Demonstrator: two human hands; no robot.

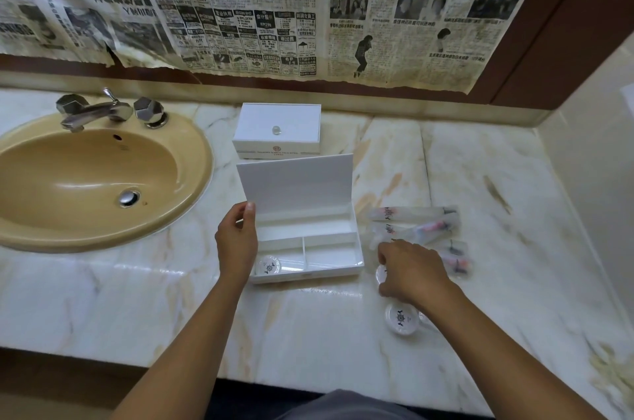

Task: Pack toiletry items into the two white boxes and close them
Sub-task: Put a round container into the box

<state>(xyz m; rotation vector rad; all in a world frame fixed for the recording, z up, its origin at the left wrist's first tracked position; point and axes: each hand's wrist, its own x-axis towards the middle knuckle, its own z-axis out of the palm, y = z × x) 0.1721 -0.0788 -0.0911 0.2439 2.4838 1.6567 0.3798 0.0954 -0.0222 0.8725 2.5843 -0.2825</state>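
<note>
A tan sink (85, 176) sits far left. My left hand (236, 241) pinches the lid (295, 183) of the open box (358, 248), propping it up; one disc (268, 266) lies inside. A closed box (278, 129) stands behind. My right hand (411, 270) curls around another disc (380, 273) beside the sachets (415, 213).

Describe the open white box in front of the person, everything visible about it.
The open white rectangular box looks like glossy plastic or acrylic and sits on the cream marble counter, right of the beige sink. Its flat lid stands raised at the back, held at its left edge by the left hand. Inside, thin dividers form one long rear compartment and two front ones. A small round white packet with a dark emblem lies in the front left compartment; the others look empty.
</note>
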